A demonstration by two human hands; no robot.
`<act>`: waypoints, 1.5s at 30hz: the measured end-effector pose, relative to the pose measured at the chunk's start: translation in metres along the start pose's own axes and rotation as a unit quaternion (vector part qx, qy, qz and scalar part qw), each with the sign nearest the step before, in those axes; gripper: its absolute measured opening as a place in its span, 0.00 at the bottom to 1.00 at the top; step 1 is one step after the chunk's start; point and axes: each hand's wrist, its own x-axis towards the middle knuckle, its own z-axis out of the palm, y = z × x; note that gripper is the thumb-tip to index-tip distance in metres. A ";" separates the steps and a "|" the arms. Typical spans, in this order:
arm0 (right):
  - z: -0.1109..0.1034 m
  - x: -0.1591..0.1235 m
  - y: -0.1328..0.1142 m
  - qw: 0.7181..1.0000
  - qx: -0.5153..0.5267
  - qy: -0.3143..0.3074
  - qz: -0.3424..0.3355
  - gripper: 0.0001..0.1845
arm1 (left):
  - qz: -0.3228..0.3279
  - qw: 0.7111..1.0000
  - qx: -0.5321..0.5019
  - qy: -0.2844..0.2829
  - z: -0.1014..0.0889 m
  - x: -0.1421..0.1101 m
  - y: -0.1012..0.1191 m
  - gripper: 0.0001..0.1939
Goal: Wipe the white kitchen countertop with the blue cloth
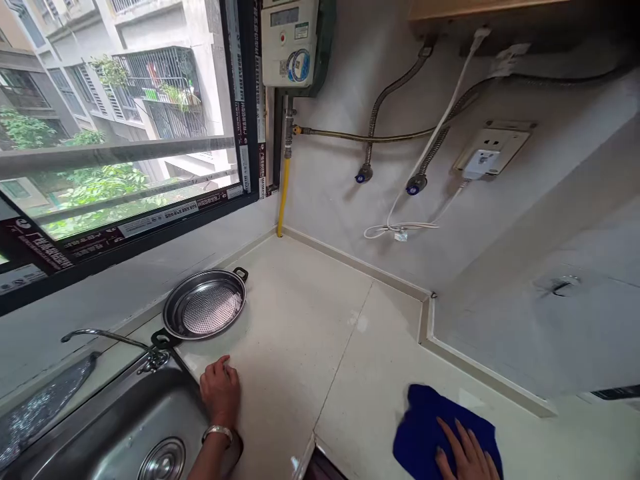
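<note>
I see the right hand (467,459) spread flat on the blue cloth (424,427), seemingly to press it to the bench (295,327). The left hand (220,388), loosely bent, grasping nothing visible, rests beside the sink (150,407), perhaps for support.

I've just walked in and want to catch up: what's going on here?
The person's right hand lies, fingers spread, on a dark blue cloth on the cream-coloured countertop. Their left hand is beside the stainless-steel sink. Past that hand, a round metal pan with a dotted base and two black handles sits near the curved chrome faucet.
</note>
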 end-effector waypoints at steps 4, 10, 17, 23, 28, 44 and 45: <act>0.010 0.029 -0.037 0.990 -0.039 0.100 0.092 0.38 | 0.004 1.000 0.019 0.008 0.004 0.002 -0.002 0.16; 0.034 0.090 -0.093 0.994 -0.048 0.080 0.054 0.37 | 0.008 0.999 0.037 0.016 0.006 0.004 -0.003 0.16; 0.040 0.160 -0.105 0.992 0.022 -0.004 -0.122 0.29 | 0.027 0.998 0.055 0.008 0.005 0.007 -0.003 0.17; 0.058 0.224 -0.094 0.989 0.018 -0.029 -0.143 0.29 | 0.018 0.999 0.050 -0.013 0.005 0.008 -0.006 0.18; 0.077 0.270 -0.078 0.993 0.001 -0.020 -0.119 0.29 | 0.012 0.999 0.044 -0.024 0.006 0.010 -0.009 0.18; 0.106 0.373 -0.075 0.996 -0.062 -0.032 0.063 0.31 | -0.017 0.995 0.058 -0.080 0.009 0.015 -0.020 0.19; 0.107 0.376 -0.080 0.995 -0.056 -0.030 0.075 0.32 | -0.018 0.995 0.059 -0.082 0.009 0.016 -0.020 0.19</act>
